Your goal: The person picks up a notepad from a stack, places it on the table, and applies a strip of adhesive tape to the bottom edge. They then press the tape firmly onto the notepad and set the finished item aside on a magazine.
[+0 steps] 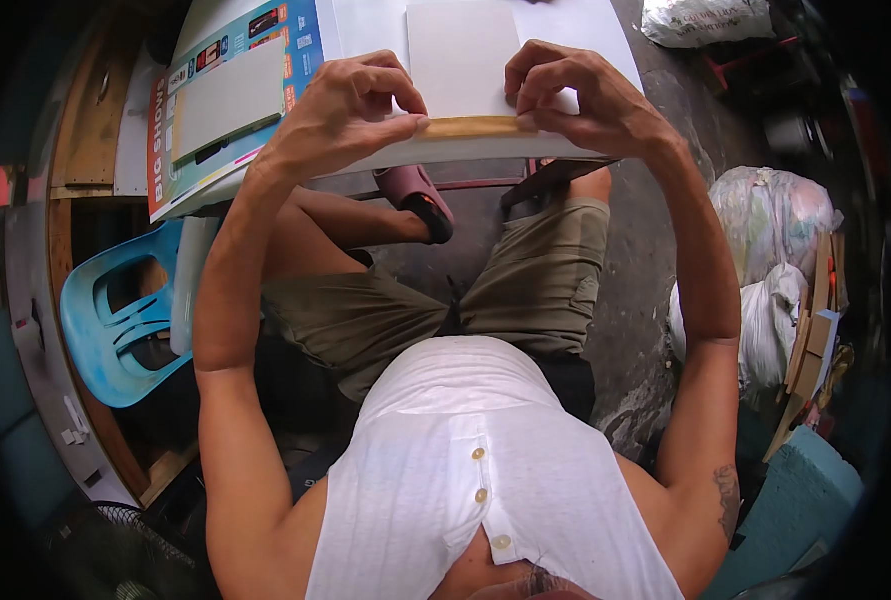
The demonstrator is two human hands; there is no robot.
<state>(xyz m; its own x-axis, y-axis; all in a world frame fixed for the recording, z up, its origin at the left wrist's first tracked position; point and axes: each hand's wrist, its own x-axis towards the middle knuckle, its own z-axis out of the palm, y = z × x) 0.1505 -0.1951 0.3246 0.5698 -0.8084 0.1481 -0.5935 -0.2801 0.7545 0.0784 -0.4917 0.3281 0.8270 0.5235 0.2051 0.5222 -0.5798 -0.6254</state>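
A pale grey rectangular pad or board point(463, 60) lies on the white tabletop in front of me. Along its near edge runs a tan strip that looks like tape point(472, 127). My left hand point(360, 112) pinches the strip's left end between thumb and fingers. At the other end, my right hand point(587, 100) is closed in a similar pinch, fingertips right at the pad's corner. Between the two hands the strip is straight and level with the table's front edge.
Left on the table, a second grey pad point(227, 98) rests on a colourful printed poster point(160, 150). A blue plastic chair point(115, 310) stands below it. White sacks point(707, 20) and filled plastic bags point(770, 215) sit on the floor at right, near wooden pieces point(815, 335).
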